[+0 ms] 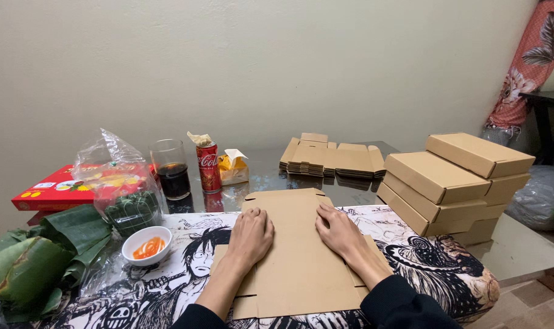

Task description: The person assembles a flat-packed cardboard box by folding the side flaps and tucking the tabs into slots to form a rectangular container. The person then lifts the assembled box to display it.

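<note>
A flat, unfolded brown cardboard box blank point(295, 256) lies in front of me on a black-and-white cartoon-print cloth point(185, 268). My left hand point(251, 234) rests palm down on the blank's left part, fingers together. On the right part my right hand point(340, 230) presses flat in the same way. Neither hand grips anything. A pile of more flat blanks point(332, 158) sits farther back on the glass table.
Folded cardboard boxes point(454, 180) are stacked at the right. On the left stand a red drink can point(209, 167), a glass of dark drink point(171, 169), a small white bowl point(146, 245), a plastic bag point(115, 183), green leaves point(33, 259) and a red flat box point(51, 189).
</note>
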